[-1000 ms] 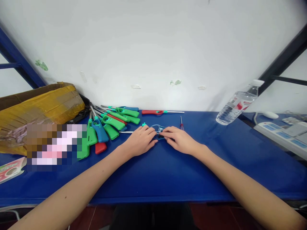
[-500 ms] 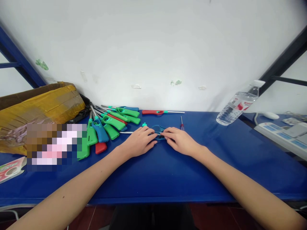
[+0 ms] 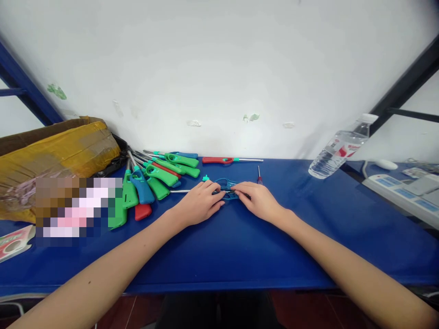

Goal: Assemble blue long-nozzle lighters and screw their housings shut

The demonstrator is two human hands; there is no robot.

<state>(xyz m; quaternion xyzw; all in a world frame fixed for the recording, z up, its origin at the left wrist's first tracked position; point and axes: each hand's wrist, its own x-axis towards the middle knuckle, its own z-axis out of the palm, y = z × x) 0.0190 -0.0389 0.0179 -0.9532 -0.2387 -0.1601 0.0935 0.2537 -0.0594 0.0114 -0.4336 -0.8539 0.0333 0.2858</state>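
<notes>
A blue long-nosed lighter point(image 3: 223, 183), its casing seemingly opened up, lies on the table between my hands. Its metal tube point(image 3: 179, 191) sticks out to the left, past my knuckles. My left hand point(image 3: 203, 202) is closed on the tube side, with the fingers bent over the casing. From the other side, my right hand point(image 3: 261, 201) pinches at the dark inner parts; the fingertips hide most of them. Just beyond the left fingers sits a small turquoise nozzle piece point(image 3: 206, 177). Behind my right hand stands out a screwdriver point(image 3: 259, 176), its handle partly covered.
Several green, blue and red lighters point(image 3: 159, 174) are piled at the left. One red lighter point(image 3: 217, 160) lies along the wall. A taped cardboard box point(image 3: 61, 148) stands far left. At the right are a tilted water bottle point(image 3: 338, 148) and a power strip point(image 3: 399, 192).
My right fingertips have shifted slightly and dark parts now show between the hands. My left hand stays almost in place. The whole view has moved a little.
</notes>
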